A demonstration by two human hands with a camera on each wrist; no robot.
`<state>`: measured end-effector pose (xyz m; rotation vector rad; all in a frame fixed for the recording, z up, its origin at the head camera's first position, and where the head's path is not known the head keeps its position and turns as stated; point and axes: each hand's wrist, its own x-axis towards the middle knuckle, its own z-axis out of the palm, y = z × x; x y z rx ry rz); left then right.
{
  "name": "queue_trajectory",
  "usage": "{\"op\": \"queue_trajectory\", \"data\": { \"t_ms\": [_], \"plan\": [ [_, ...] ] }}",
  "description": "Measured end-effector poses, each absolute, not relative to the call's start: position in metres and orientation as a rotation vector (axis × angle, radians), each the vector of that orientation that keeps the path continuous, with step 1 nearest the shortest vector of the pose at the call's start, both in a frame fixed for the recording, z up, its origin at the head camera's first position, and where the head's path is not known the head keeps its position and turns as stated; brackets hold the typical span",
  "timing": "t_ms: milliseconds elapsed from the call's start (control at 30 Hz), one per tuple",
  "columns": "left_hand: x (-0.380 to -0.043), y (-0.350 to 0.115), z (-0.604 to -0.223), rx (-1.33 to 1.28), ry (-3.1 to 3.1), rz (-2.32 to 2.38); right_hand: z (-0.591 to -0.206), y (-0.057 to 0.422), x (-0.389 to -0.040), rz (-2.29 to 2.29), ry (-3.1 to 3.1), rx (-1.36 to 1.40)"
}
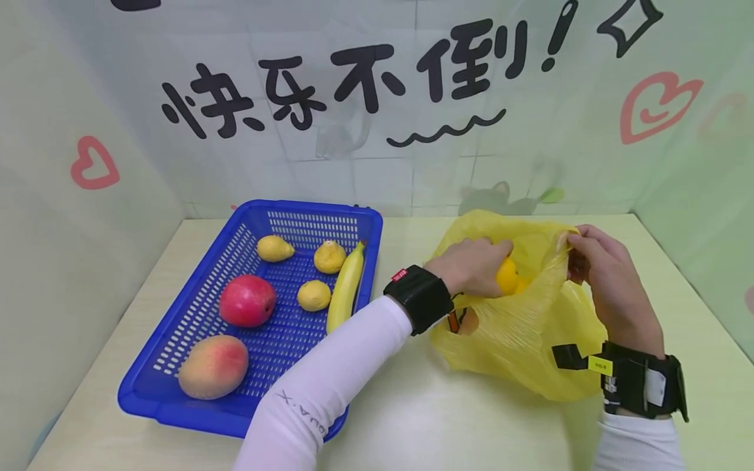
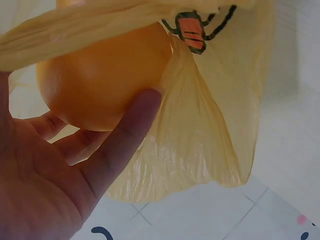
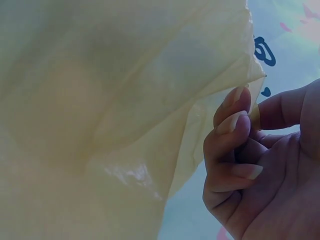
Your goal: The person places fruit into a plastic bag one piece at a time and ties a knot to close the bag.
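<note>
My left hand (image 1: 473, 267) reaches into the mouth of a thin yellow plastic bag (image 1: 530, 340). It grips an orange (image 1: 508, 276), thumb on one side and fingers on the other, as the left wrist view shows of the round orange (image 2: 100, 82). A fold of the bag (image 2: 115, 25) crosses over the fruit there. At the bag's right side, my right hand (image 1: 612, 281) pinches the rim between thumb and fingertips, drawing it up. Seen from the right wrist, the hand (image 3: 250, 150) has its other fingers curled. The bag's lower contents are mostly hidden.
A blue plastic basket (image 1: 171, 292) stands at the left. In it lie a peach (image 1: 213, 367), a red fruit (image 1: 247, 300), a banana (image 1: 346, 288) and several small yellow fruits, one a lemon (image 1: 314, 296). A printed curtain (image 1: 365, 176) rises behind the table (image 1: 400, 405).
</note>
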<state>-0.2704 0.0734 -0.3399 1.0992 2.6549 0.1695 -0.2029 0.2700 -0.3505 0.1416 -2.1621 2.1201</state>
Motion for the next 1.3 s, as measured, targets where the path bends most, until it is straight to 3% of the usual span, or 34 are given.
{"op": "queue_trajectory", "data": {
  "t_ms": [1300],
  "plan": [
    [-0.262, 0.081, -0.355, 1.097, 2.623, -0.095, -0.35, 0.271, -0.204, 2.095, -2.183, 0.123]
  ]
}}
